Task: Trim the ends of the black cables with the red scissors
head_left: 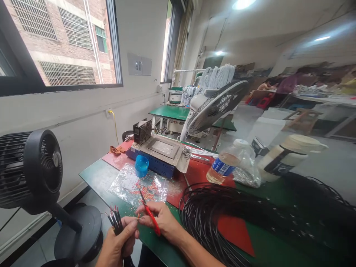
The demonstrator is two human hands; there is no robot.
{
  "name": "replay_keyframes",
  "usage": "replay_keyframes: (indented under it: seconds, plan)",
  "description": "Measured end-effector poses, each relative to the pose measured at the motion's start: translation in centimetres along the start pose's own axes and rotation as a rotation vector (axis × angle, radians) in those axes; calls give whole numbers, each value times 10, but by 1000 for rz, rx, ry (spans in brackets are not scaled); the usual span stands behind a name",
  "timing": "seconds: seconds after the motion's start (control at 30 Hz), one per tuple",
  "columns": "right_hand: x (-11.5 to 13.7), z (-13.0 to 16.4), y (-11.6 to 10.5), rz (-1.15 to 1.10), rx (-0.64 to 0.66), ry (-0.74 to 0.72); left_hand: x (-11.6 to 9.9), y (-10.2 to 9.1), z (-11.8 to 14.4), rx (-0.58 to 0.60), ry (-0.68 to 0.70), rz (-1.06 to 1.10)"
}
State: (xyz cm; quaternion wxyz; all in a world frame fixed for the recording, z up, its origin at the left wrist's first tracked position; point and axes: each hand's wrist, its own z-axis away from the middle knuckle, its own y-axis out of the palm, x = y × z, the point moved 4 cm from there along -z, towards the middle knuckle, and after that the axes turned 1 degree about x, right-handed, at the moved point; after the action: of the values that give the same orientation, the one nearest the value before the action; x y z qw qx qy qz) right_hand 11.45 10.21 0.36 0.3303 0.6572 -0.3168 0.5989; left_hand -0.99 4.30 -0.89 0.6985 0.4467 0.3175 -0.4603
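Observation:
Near the table's front edge, my left hand [125, 235] is closed around a bunch of black cables [116, 218] whose stripped ends show thin reddish wires. A pair of red-handled scissors [150, 215] lies across my right hand [164, 222], its dark blades pointing up and away. The fingertips of my right hand pinch a thin orange wire end [138, 215] against those of my left. Beyond my hands, a clear plastic bag [122, 185] is scattered with small red and yellow scraps [148, 191]. A blue cup [141, 165] sits on that bag.
A blue-sided heating plate [161, 167] with a small fan stands behind the bag. Coiled black cable [205, 218] covers the right side. A bottle of yellowish liquid [222, 168] and a jug [289, 157] stand at the right back. A black fan [41, 163] stands left. People sit far right.

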Motion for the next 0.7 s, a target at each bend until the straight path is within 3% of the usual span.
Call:
replay_keyframes:
  seconds: [0.07,0.2,0.3,0.47,0.7]
  plan:
    - [2,2,1,-4,-2,5,3,4,-1,22,-17,-15]
    - [-5,3,2,-124,-71,158,1,11,-1,12,-16,-26]
    - [-5,-1,-3,-123,-111,121,-3,12,-3,-67,2,-9]
    - [6,-4,-14,238,2,-8,-14,3,-6,-202,84,54]
    - [6,0,-13,603,112,98,-18,-6,-15,-232,158,47]
